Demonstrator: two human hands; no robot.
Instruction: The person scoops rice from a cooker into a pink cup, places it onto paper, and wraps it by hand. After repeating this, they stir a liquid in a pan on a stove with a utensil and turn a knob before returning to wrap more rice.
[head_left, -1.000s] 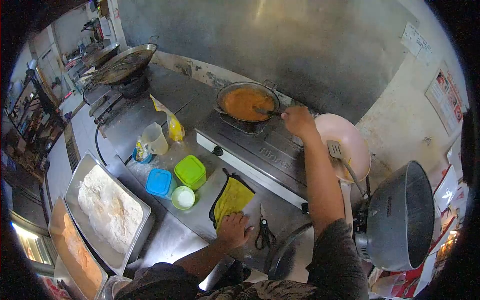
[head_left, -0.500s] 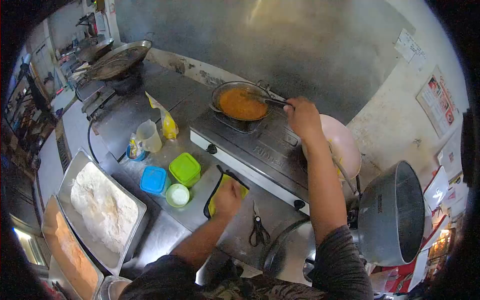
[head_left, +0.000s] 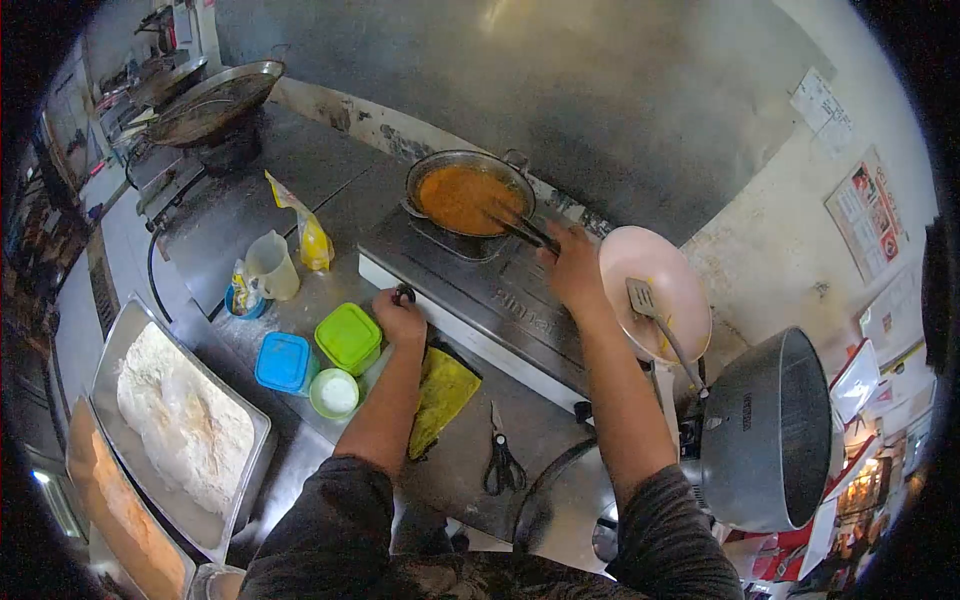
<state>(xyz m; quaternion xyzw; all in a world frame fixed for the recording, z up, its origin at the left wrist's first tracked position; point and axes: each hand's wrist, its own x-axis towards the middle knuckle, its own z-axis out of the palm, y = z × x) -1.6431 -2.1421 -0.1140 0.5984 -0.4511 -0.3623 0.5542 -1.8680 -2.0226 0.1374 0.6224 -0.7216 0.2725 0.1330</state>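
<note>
In the head view, my left hand (head_left: 400,320) is closed around the black stove knob (head_left: 404,292) on the front panel of the gas stove (head_left: 470,355). My right hand (head_left: 577,268) grips a pair of dark tongs (head_left: 528,231), their tips dipped in the orange sauce (head_left: 462,198). That sauce lies in a small wok (head_left: 414,180) on the left burner. A yellow-green cloth (head_left: 440,398) rests on the counter below my left hand. Black-handled scissors (head_left: 502,465) are to the right of the cloth.
Left of my arm stand a blue-lidded tub (head_left: 284,362), a green-lidded tub (head_left: 348,338) and a small cup of white stuff (head_left: 335,393). A flour tray (head_left: 255,470) is at the lower left. A pink pan (head_left: 630,250) and a grey pot (head_left: 745,440) stand right.
My left hand has let go of the cloth and moved up to the stove knob. My right hand has come lower, and the tongs reach into the sauce. The view has shifted slightly.
</note>
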